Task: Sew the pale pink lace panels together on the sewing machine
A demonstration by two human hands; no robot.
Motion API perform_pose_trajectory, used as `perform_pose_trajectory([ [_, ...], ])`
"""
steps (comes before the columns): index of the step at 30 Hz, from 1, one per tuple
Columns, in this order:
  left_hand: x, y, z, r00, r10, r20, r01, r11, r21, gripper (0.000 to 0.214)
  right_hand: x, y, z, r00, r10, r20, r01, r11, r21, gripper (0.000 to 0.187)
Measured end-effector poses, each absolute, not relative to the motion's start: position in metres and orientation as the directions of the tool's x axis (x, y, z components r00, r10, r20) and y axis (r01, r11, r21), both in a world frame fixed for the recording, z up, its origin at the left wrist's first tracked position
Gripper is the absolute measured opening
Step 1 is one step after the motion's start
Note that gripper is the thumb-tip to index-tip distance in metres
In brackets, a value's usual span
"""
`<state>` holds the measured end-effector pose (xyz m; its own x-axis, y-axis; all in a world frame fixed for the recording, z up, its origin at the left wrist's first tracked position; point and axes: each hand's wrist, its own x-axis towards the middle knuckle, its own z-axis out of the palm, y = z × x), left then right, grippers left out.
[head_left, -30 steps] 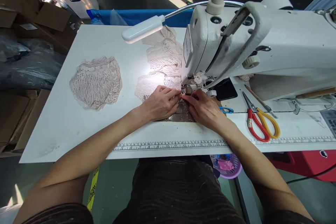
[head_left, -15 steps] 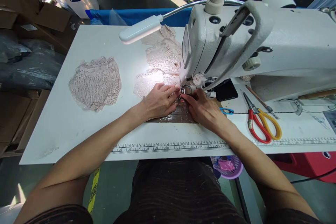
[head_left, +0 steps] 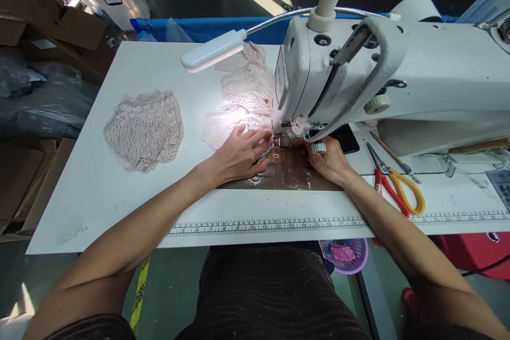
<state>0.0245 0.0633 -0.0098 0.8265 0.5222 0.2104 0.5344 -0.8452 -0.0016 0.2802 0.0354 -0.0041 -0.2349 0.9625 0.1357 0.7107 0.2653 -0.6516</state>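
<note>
My left hand (head_left: 243, 154) lies flat with fingers spread, pressing the pale lace fabric (head_left: 227, 125) just left of the sewing machine's presser foot (head_left: 282, 141). The fabric runs back from there in gathered folds under the lamp light. My right hand (head_left: 329, 162) is right of the presser foot, behind a white knob (head_left: 319, 147). Its fingers reach in under the machine head (head_left: 297, 74) and are mostly hidden, so any held item does not show. Below both hands is a brown shiny plate (head_left: 295, 172) with a small red mark.
Another lace piece (head_left: 145, 130) lies on the left of the white table (head_left: 99, 207). Scissors with red and yellow handles (head_left: 398, 186) lie at the right, near a dark phone (head_left: 346, 138). A lamp (head_left: 215, 50) overhangs the fabric. A printed ruler (head_left: 255, 227) edges the front.
My right hand has moved right, away from the presser foot, uncovering more of the brown plate. The blue tool beside it is now out of sight. My left hand stays on the lace.
</note>
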Motion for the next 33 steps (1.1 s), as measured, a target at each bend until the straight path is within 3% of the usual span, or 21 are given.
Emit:
perform_pose_trajectory([
  [5, 0.025, 0.062, -0.01, 0.816, 0.542, 0.2, 0.555, -0.832, -0.011, 0.043, 0.277, 0.026, -0.002, -0.268, 0.946, 0.183, 0.681, 0.32, -0.659, 0.043],
  [10, 0.027, 0.06, -0.008, 0.8, 0.56, 0.216, 0.576, -0.817, -0.014, 0.045, 0.277, 0.001, -0.001, -0.204, 0.963, 0.177, 0.759, 0.27, -0.593, 0.037],
  [19, 0.024, 0.096, -0.001, 0.844, 0.51, 0.166, 0.513, -0.858, 0.026, 0.039, 0.285, -0.029, -0.015, -0.339, 0.878, 0.336, 0.743, 0.47, -0.477, 0.045],
  [23, 0.028, 0.084, 0.015, 0.791, 0.605, 0.093, 0.609, -0.793, -0.022, 0.037, 0.296, -0.035, -0.01, -0.3, 0.869, 0.394, 0.741, 0.473, -0.478, 0.042],
  [28, 0.032, 0.078, 0.031, 0.705, 0.708, 0.047, 0.709, -0.701, -0.072, 0.035, 0.302, -0.02, 0.002, -0.134, 0.91, 0.392, 0.678, 0.373, -0.634, 0.03],
  [33, 0.029, 0.115, 0.023, 0.874, 0.487, 0.008, 0.486, -0.874, 0.017, 0.041, 0.287, 0.018, 0.003, 0.076, 0.976, 0.202, 0.396, 0.157, -0.905, 0.023],
])
